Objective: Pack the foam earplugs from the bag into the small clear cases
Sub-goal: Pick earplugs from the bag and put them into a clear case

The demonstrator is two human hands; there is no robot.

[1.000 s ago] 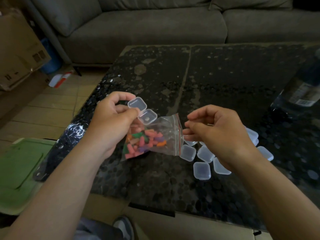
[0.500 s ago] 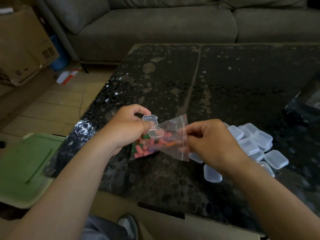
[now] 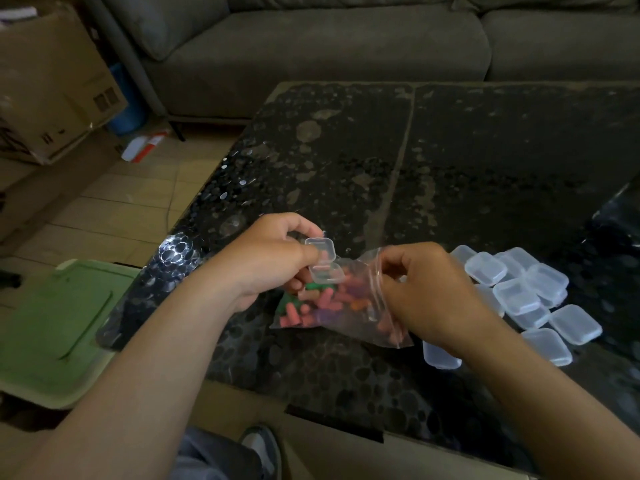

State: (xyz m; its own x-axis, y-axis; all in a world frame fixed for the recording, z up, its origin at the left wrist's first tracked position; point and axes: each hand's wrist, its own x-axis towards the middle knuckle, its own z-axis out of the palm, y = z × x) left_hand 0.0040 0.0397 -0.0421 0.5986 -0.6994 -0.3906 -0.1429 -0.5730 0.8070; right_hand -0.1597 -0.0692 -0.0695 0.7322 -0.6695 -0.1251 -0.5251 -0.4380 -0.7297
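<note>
From the head view, both hands meet over the near edge of the dark table (image 3: 381, 150), low in the middle of the frame. My left hand (image 3: 273, 258) sits centre-left. Its thumb and curled fingers pinch one small clear case (image 3: 322, 261), which is open, with the lid tipped up toward the top of the frame and the tray below it. The case hangs right over the left part of the bag (image 3: 360, 317).

My right hand (image 3: 426, 292) is just right of centre, fingers curled and pinching the bag's edge where the zip strip runs. I cannot tell whether any fingertip is already inside the mouth.

The foam earplugs (image 3: 311, 306) are heaped in the bag below the open case, down and to the left of my right fingers. A few more lie under my right palm. The bag stretches roughly across the frame, from the heap on the left to the mouth on the right. I judge my right hand to be the nearer one for reaching in, and the pull would run leftward and up to the tray.

The other cases (image 3: 519, 292) lie closed in a loose pile at the right, just beyond my right hand.
</note>
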